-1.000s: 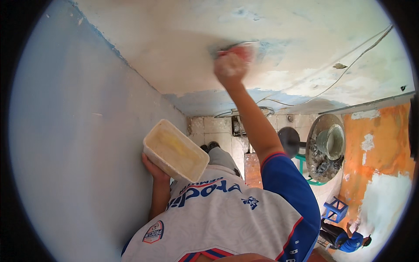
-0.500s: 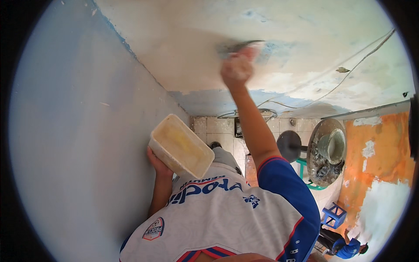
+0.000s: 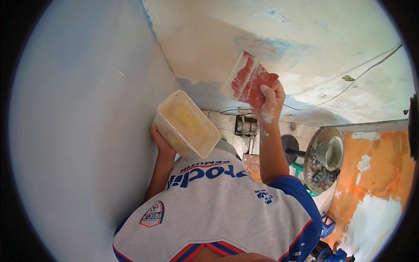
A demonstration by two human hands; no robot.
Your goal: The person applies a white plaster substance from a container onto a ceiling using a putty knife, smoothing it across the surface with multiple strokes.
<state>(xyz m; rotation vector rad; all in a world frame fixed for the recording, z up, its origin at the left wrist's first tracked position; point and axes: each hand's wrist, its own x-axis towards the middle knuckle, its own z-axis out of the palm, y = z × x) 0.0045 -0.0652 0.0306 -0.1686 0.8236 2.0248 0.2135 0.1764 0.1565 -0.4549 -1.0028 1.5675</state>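
Note:
My right hand (image 3: 271, 104), dusted with white, grips a wide red putty spreader (image 3: 250, 82) by its narrower end. Pale filler coats the spreader's broad edge and streaks its face. It is held up in front of the patchy white wall (image 3: 196, 48), below a bluish patch (image 3: 275, 47), apparently apart from the surface. Against my body on the left, my left hand (image 3: 163, 143) holds a rectangular cream plastic tub (image 3: 169, 133) from its outer side, tilted so its inside shows. A thin yellowish-white residue covers the tub's bottom. Some of the left fingers are hidden behind the tub.
A smooth blue-grey wall (image 3: 83, 113) rises close on my left. A loose cable (image 3: 329, 101) hangs across the front wall. To the right stand a round tabletop (image 3: 312, 172) bearing a bucket (image 3: 322, 153), a blue stool (image 3: 328, 226) and another person (image 3: 334, 255) near an orange wall (image 3: 375, 161).
My right hand has come away from the wall, back and to the right, turning the spreader's face into view. The tub has shifted slightly up and right in the picture.

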